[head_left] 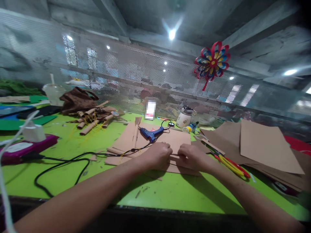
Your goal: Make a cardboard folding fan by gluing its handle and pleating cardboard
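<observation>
Both of my hands are over the brown kraft paper sheets (181, 137) in the middle of the green table. My left hand (160, 156) is closed, fingers curled around the near end of a narrow brown paper piece (174, 155). Opposite it, my right hand (193, 157) pinches the same piece; whether it is folded or rolled is too small to tell. Just beyond my hands a blue hot glue gun (152, 133) lies on the sheets. Left of it is a rolled paper tube (135, 136) with a frayed top.
Tied paper rolls (91, 121) lie at left, near a brown bag (77, 99) and a purple power strip (50, 144). A black cord (65, 160) crosses the table. At right are scissors (233, 166) and stacked brown paper (267, 149); a jar (184, 118) stands behind.
</observation>
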Demonstrator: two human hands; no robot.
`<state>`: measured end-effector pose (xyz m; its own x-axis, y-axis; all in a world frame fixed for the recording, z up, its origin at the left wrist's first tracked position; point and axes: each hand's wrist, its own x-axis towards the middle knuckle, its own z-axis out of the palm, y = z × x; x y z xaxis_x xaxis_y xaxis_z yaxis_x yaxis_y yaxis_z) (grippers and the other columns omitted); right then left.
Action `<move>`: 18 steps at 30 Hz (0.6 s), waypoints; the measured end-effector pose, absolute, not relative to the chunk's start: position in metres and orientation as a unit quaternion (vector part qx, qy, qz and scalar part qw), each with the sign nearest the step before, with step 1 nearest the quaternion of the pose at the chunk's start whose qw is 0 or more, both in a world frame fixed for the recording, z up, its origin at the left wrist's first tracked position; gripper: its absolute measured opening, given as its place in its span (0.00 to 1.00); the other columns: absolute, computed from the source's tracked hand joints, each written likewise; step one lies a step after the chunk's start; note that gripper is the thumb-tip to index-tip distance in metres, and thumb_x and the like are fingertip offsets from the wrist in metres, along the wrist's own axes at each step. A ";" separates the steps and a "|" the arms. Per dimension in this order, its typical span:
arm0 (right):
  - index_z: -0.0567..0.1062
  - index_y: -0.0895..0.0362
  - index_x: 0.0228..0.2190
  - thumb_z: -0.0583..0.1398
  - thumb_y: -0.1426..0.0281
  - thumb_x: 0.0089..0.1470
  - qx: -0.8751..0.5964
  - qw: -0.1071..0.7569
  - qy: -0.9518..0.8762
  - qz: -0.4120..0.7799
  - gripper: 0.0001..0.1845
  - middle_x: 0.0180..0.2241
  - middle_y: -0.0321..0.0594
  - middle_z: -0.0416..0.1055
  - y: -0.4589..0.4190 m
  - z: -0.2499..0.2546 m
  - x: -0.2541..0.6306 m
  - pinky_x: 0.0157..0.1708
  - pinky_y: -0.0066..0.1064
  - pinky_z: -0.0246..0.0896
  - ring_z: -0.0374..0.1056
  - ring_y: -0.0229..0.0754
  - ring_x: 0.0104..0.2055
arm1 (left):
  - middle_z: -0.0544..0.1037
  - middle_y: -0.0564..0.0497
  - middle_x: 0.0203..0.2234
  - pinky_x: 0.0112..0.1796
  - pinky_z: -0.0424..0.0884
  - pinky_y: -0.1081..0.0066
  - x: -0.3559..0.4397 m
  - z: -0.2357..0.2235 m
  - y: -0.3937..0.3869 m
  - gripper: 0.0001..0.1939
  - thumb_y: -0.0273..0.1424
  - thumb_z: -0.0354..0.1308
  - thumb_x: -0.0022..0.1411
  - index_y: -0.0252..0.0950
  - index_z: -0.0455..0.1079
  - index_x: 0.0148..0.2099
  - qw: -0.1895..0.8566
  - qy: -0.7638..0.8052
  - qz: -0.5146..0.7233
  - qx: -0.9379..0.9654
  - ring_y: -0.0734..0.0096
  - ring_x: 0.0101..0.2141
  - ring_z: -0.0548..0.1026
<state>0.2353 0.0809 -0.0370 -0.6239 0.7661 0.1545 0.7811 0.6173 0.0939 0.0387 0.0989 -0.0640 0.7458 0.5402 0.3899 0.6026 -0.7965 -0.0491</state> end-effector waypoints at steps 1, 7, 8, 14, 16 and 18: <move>0.77 0.60 0.30 0.56 0.75 0.53 -0.435 0.080 -0.895 -0.050 0.08 0.30 0.42 0.73 0.083 -0.030 0.239 0.28 0.27 0.53 0.65 0.38 0.29 | 0.74 0.45 0.28 0.29 0.65 0.69 0.036 -0.059 0.100 0.06 0.24 0.55 0.54 0.31 0.73 0.33 0.060 -0.305 -0.198 -0.930 0.65 0.29 0.71; 0.77 0.57 0.31 0.58 0.69 0.55 -0.422 0.193 -0.874 0.145 0.08 0.28 0.38 0.74 0.101 -0.015 0.258 0.29 0.28 0.58 0.67 0.37 0.29 | 0.77 0.48 0.31 0.31 0.63 0.74 0.027 -0.046 0.115 0.11 0.23 0.51 0.59 0.34 0.75 0.39 -0.078 -0.309 -0.282 -0.905 0.72 0.31 0.71; 0.77 0.57 0.30 0.58 0.69 0.55 -0.416 0.207 -0.863 0.197 0.08 0.26 0.38 0.74 0.104 -0.019 0.260 0.29 0.28 0.59 0.67 0.37 0.28 | 0.78 0.48 0.30 0.31 0.63 0.74 0.026 -0.047 0.117 0.11 0.24 0.51 0.59 0.34 0.75 0.38 -0.095 -0.314 -0.281 -0.902 0.73 0.30 0.71; 0.75 0.59 0.28 0.60 0.66 0.53 -0.373 0.231 -0.812 0.384 0.09 0.23 0.36 0.71 0.107 -0.040 0.264 0.29 0.28 0.61 0.67 0.36 0.26 | 0.76 0.49 0.23 0.29 0.61 0.73 0.028 -0.048 0.116 0.11 0.27 0.51 0.57 0.33 0.74 0.28 -0.178 -0.328 -0.218 -0.902 0.74 0.25 0.69; 0.75 0.60 0.28 0.60 0.66 0.53 -0.382 0.213 -0.810 0.390 0.09 0.23 0.37 0.71 0.104 -0.040 0.261 0.29 0.28 0.61 0.66 0.36 0.27 | 0.75 0.50 0.22 0.27 0.60 0.73 0.028 -0.048 0.114 0.11 0.27 0.52 0.56 0.33 0.73 0.26 -0.186 -0.341 -0.195 -0.901 0.75 0.23 0.68; 0.75 0.60 0.28 0.60 0.67 0.52 -0.397 0.197 -0.813 0.378 0.09 0.24 0.38 0.72 0.103 -0.043 0.257 0.30 0.28 0.60 0.66 0.36 0.28 | 0.75 0.50 0.22 0.26 0.58 0.74 0.028 -0.050 0.111 0.10 0.26 0.51 0.56 0.33 0.73 0.29 -0.193 -0.357 -0.184 -0.895 0.74 0.24 0.68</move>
